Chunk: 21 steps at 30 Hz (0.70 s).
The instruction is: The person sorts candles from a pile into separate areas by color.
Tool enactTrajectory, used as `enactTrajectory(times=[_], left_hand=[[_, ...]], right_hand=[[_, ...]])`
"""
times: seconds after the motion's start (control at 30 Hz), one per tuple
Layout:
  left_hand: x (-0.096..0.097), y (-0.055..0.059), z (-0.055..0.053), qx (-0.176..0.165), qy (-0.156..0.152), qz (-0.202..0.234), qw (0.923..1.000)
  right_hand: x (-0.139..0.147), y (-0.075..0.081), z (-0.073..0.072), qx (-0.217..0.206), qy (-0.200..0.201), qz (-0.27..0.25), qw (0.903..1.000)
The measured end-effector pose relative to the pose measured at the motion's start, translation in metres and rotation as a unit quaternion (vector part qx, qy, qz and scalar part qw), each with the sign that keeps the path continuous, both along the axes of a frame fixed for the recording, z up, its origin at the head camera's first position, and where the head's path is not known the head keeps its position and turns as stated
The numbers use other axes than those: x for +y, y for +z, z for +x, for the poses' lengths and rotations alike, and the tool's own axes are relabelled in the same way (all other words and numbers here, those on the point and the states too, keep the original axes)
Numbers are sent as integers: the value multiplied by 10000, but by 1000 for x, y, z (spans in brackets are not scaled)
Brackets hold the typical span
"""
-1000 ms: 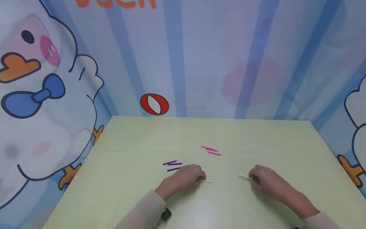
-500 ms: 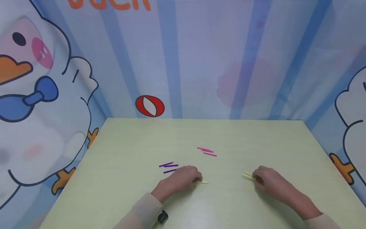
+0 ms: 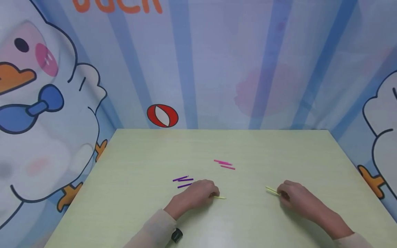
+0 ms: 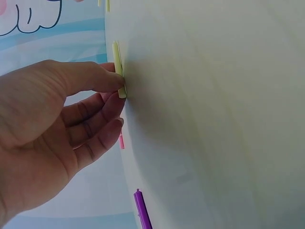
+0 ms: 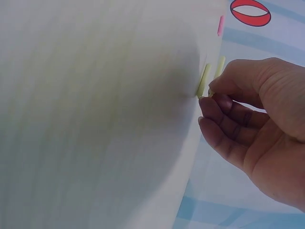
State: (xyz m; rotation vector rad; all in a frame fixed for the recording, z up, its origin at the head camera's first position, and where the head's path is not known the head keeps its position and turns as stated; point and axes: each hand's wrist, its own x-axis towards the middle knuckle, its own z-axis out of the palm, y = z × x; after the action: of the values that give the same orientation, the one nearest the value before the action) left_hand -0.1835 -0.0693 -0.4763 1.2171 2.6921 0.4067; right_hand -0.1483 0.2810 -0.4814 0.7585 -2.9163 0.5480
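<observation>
My left hand (image 3: 198, 194), low over the table, pinches a small yellow candle (image 4: 117, 62) between thumb and index finger; its other fingers are loosely bent. In the head view, one end of that candle pokes out to the right. My right hand (image 3: 299, 198) is farther right and pinches a yellow candle (image 5: 219, 67). A second yellow candle (image 5: 204, 80) lies almost parallel beside it, its lower end at my fingertips. Several purple candles (image 3: 185, 179) lie just behind my left hand, one partly covered by it. Pink candles (image 3: 225, 164) lie farther back in the middle.
The pale yellow table (image 3: 149, 148) ends at a striped blue backdrop (image 3: 214, 69) with printed ducks along the back and sides. A small black device (image 3: 176, 235) is at my left wrist.
My right hand has shifted slightly right, and two yellow ends now show apart at its fingertips where one showed before. My left hand stays by the purple candles; the head view has shifted slightly.
</observation>
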Motion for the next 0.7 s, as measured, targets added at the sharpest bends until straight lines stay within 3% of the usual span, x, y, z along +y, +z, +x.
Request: enactTrajectory(times=[0.7], left_hand=[[0, -5, -3, -14, 12, -63, 10000]], right_hand=[[-1, -4, 3, -226, -122, 75, 9996]])
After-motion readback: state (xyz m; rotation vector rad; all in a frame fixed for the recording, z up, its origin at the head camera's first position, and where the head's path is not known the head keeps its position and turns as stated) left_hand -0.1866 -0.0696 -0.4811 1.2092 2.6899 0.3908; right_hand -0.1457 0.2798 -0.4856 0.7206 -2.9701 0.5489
